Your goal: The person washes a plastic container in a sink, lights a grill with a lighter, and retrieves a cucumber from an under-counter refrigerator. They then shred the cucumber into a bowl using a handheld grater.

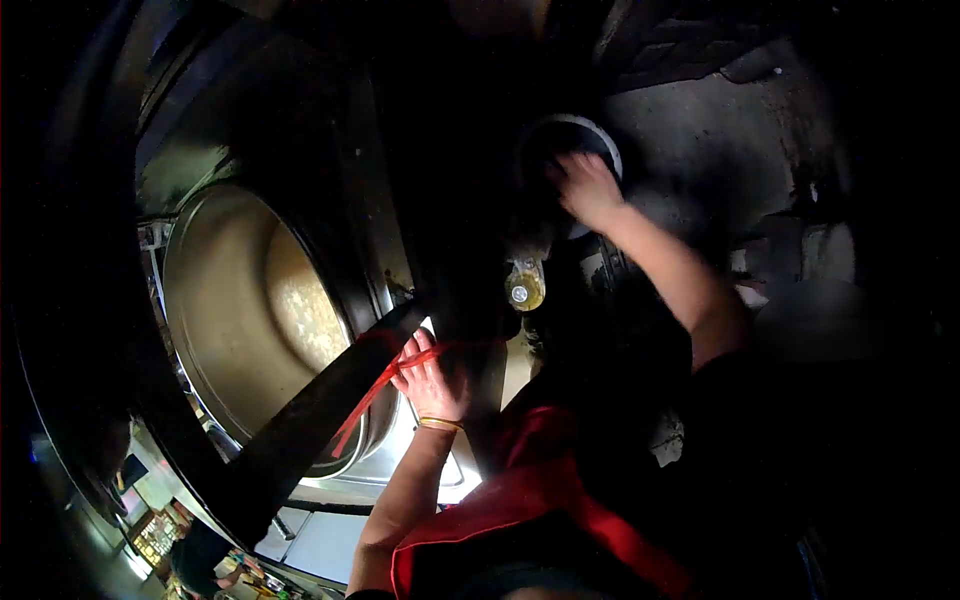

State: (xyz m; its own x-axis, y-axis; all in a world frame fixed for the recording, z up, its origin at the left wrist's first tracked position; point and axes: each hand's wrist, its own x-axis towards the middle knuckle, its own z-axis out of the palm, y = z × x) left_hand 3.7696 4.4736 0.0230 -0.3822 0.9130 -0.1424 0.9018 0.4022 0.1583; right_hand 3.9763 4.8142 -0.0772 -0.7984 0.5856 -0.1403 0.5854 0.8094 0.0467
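Observation:
My left hand [432, 382] is against a dark bar [330, 400], its fingers stretched out and lying on it beside a red ribbon-like strip [375, 392]. A thin yellowish band circles that wrist. My right hand [590, 190] reaches to a dark round opening with a pale rim [607, 140]. Its fingers are blurred and partly lost in the dark, so whether they hold anything does not show. Between the hands and a little lower than the right one is a yellowish round fitting with a bolt-like centre [520, 293].
A large metal pot [215, 300] with a tan-looking inside stands left, behind the slanting bar. A white surface [325, 545] lies below it. Another person [195, 555] is far off at lower left. A grey panel [715, 140] is at upper right; much else is dark.

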